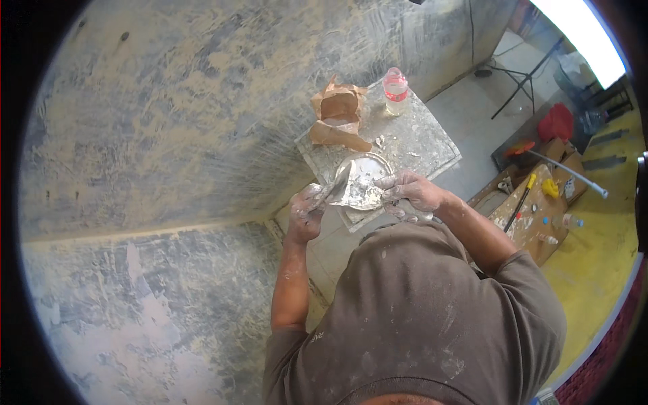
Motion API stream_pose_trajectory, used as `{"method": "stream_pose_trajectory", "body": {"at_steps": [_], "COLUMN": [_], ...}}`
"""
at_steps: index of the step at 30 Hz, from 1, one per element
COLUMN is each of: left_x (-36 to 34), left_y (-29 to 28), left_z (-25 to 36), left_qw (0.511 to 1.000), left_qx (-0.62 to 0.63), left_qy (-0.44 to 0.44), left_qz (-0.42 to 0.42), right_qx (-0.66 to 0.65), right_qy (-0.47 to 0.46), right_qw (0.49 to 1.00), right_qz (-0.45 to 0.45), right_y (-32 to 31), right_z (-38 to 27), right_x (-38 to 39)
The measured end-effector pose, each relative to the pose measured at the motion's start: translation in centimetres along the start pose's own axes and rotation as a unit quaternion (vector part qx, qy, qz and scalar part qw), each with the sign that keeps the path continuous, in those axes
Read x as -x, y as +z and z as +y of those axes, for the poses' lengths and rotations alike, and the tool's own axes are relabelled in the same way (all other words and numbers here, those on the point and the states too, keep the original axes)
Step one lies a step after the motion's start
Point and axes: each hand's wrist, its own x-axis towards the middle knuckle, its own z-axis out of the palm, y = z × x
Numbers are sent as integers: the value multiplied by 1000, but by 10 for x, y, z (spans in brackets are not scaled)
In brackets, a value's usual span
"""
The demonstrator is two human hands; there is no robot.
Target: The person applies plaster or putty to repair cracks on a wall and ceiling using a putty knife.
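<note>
Both my hands are smeared with white plaster and meet over a round tub of whitish mix. Closed around a putty knife is my left hand; the knife's blade tilts up beside the tub. My right hand pinches the right edge of a flat, plaster-caked piece, perhaps a second scraper, held in front of the tub. The blade and this piece touch or nearly touch. Behind the tub, a torn brown paper bag holds pale powder. A clear bottle with a red label stands to its right.
The tub and bag rest on a square, plaster-spotted stand. A patchily plastered wall rises close on the left. At right are a tool-strewn board, a long pole, a red container and a black tripod.
</note>
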Motion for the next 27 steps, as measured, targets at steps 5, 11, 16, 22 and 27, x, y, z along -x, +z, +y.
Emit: {"method": "stream_pose_trajectory", "body": {"at_steps": [5,11,16,22,27], "left_x": [-25,-38,-45,12,-20], "left_y": [-23,-49,-51,16,71], "left_z": [13,14,14,-13,39], "left_qw": [996,981,981,934,721], "left_qx": [-47,-95,-110,264,560], "left_qy": [46,91,81,-217,-322], "left_qz": [-67,-139,-138,109,250], "right_qx": [98,98,125,269,438], "right_qy": [-28,-62,-64,-94,-230], "right_qw": [994,987,986,957,850], "right_qz": [-37,-110,-89,61,182], "right_y": [-13,-46,-49,-18,-2], "right_z": [-7,0,-9,-66,-9], "right_x": [0,-5,-3,12,-17]}}
